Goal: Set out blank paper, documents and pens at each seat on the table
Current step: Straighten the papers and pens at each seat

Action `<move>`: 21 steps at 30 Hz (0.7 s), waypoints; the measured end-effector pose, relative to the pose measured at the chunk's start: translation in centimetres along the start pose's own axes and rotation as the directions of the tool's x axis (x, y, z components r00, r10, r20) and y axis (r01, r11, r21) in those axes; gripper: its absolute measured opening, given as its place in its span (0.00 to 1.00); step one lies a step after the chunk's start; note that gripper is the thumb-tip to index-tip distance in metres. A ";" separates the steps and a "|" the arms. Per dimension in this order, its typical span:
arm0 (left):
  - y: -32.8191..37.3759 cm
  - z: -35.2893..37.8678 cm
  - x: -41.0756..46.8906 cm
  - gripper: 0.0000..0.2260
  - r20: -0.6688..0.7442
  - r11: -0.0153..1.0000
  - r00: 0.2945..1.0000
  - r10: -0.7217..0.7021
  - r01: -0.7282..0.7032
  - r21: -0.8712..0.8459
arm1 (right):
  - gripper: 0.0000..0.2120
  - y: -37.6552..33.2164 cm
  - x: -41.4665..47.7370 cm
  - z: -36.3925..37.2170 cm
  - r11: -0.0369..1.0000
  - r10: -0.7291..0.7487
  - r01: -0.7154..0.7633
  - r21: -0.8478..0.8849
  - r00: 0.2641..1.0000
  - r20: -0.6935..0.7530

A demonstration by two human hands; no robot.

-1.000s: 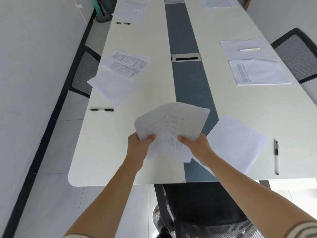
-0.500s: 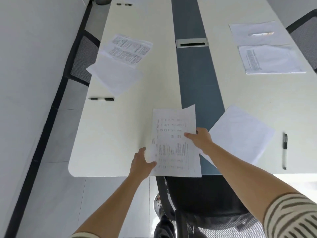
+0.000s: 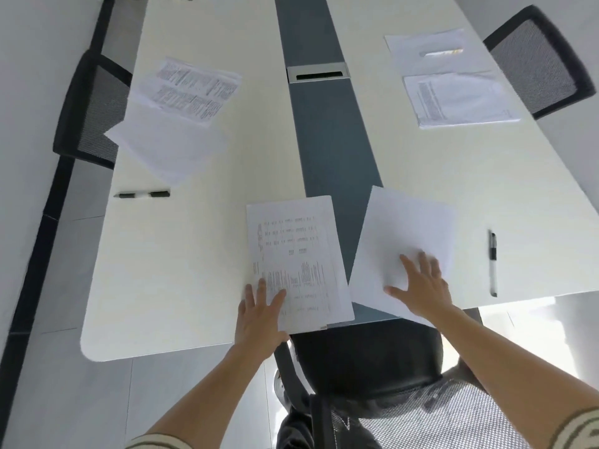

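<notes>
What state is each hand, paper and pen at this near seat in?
left hand: open, pressing the printed document.
right hand: open, flat on the blank paper.
printed document: flat on the table.
blank paper: flat, skewed.
pen: lying beside the blank paper, untouched.

Long white desk [image 3: 181, 254], split lengthwise by a grey strip [image 3: 324, 140] with a metal cable slot [image 3: 318, 73] set in it.

At the near end:
- Document [image 3: 296, 260] lying flat, right edge over the strip.
- Just right of it, a blank sheet [image 3: 411, 228], tilted, near corner past the desk's edge.
- Further right, well apart from the sheet, a pen [image 3: 492, 260] lying lengthwise.

On the left side:
- Left pen [image 3: 142, 194] near the edge.
- Beyond it, a tilted left sheet [image 3: 168, 147] jutting over the edge.
- Left document [image 3: 194, 89] overlapping its far end.

On the right side:
- Right document [image 3: 460, 98].
- Beyond that, touching it, a right sheet [image 3: 421, 43] with a pale, blurred pen-like thing [image 3: 440, 53] on top.
</notes>
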State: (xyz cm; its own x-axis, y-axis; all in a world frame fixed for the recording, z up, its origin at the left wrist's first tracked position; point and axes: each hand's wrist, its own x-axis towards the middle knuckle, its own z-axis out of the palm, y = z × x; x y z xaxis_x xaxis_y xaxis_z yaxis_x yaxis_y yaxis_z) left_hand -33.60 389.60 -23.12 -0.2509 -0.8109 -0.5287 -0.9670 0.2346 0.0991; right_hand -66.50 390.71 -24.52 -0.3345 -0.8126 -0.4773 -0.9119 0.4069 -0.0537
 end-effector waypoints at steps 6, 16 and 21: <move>0.6 -0.9 1.0 0.35 0.008 0.999 1.000 -0.003 0.003 -0.043 | 0.42 2.2 1.5 -1.6 0.986 -0.156 0.160 -0.051 0.985 0.068; 1.2 -1.0 1.8 0.32 -0.009 0.998 1.000 -0.018 0.017 -0.065 | 0.41 1.8 1.9 -2.3 0.980 -0.196 0.195 0.041 0.980 0.040; 1.3 -1.0 1.9 0.32 -0.015 0.997 1.000 -0.023 0.022 -0.068 | 0.23 6.2 1.8 -4.2 0.940 0.196 -0.073 0.332 0.914 -0.355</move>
State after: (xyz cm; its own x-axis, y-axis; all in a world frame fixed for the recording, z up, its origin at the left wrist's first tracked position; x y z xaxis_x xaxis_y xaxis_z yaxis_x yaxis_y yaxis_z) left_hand -35.35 387.82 -23.09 -0.2294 -0.8239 -0.5182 -0.9730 0.1798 0.1449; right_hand -73.77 390.07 -22.04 -0.5691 -0.8110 -0.1354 -0.7542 0.5805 -0.3068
